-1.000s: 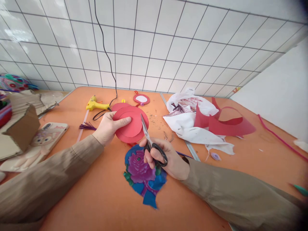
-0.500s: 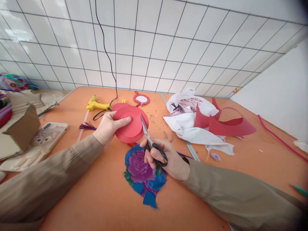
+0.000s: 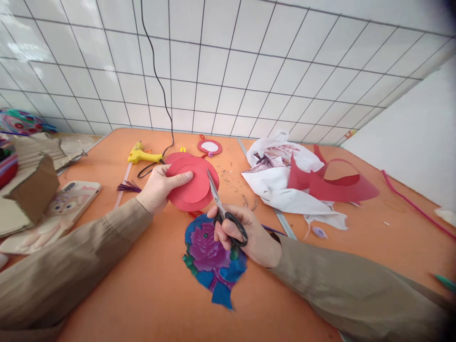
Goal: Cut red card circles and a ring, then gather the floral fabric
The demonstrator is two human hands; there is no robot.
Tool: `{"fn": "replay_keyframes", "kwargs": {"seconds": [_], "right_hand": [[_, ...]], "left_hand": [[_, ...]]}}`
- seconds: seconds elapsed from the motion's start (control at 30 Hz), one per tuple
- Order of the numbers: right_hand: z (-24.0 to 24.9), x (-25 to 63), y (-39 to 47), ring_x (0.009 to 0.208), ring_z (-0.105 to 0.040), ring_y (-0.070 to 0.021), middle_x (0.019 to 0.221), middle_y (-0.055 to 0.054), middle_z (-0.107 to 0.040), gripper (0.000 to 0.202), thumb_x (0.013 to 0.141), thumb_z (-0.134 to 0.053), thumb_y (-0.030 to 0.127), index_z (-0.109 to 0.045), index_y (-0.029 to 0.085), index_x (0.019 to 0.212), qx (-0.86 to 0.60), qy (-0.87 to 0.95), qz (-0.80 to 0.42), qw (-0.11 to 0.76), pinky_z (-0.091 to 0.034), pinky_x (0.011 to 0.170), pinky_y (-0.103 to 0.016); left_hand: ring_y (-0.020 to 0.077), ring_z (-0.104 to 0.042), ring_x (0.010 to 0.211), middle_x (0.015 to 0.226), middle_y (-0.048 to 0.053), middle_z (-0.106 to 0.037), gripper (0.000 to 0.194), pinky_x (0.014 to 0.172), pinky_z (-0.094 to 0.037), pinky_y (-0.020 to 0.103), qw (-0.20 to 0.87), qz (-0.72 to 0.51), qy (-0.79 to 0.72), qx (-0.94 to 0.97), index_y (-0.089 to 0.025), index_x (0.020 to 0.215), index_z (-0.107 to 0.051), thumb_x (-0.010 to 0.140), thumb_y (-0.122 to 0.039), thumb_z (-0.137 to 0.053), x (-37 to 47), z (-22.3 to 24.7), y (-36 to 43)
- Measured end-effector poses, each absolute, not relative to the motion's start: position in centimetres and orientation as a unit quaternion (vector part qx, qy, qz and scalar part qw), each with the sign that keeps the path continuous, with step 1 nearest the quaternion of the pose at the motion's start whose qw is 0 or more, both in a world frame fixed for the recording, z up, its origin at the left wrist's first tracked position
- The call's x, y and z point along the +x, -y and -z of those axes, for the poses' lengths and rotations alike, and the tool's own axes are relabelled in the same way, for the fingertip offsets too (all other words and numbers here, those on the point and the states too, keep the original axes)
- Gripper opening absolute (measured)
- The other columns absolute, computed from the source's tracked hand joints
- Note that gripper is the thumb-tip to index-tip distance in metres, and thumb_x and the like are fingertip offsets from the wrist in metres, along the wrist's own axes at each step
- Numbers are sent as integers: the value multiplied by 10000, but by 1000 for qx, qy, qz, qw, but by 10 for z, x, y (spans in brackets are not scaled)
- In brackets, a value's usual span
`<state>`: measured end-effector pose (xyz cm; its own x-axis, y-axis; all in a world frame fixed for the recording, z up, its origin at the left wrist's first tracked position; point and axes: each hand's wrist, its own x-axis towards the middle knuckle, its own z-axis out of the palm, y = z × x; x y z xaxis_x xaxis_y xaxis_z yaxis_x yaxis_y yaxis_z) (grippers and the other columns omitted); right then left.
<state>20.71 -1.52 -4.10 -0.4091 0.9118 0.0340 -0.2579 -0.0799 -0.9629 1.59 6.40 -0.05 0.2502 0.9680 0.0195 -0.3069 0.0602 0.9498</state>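
Flower cloth (image 3: 210, 251): on the desk (image 3: 142, 294), on the near side of the red paper (image 3: 188, 192), partly hidden by the right hand (image 3: 255, 233).
Right hand: gripping scissors (image 3: 220, 207) by their black handles, right of the red paper, blades against its right part.
Left hand (image 3: 156, 189): pinching the red paper's left edge, thumb on top.
Glue gun (image 3: 137, 153): beyond the red paper, to its left.
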Motion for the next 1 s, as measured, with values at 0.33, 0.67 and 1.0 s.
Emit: {"fn": "replay_keyframes", "kwargs": {"seconds": [0.33,0.67,1.0], "right_hand": [[40,208,15,439,-497,-59,574,54,-545,367,769,-669,442,-610,148,980,-318,519,-664,435,-398,531,-242],[40,208,16,434,-483,-72,560,56,-531,382,770,-656,454,-601,145,987,-323,525,-658,433,-402,523,-255],[39,207,17,439,-484,-76,541,60,-519,387,773,-646,463,-597,143,985,-331,534,-650,428,-414,533,-258]], "left_hand": [[146,-645,612,708,51,-730,240,574,-504,219,633,-510,-364,455,-133,725,-732,577,-303,-814,15,0,-64],[147,-645,615,712,48,-732,214,585,-502,225,640,-506,-355,456,-135,717,-728,592,-290,-805,15,-1,-64],[149,-637,598,696,46,-728,209,572,-493,232,637,-508,-354,460,-138,702,-723,592,-296,-803,14,0,-64]]}}
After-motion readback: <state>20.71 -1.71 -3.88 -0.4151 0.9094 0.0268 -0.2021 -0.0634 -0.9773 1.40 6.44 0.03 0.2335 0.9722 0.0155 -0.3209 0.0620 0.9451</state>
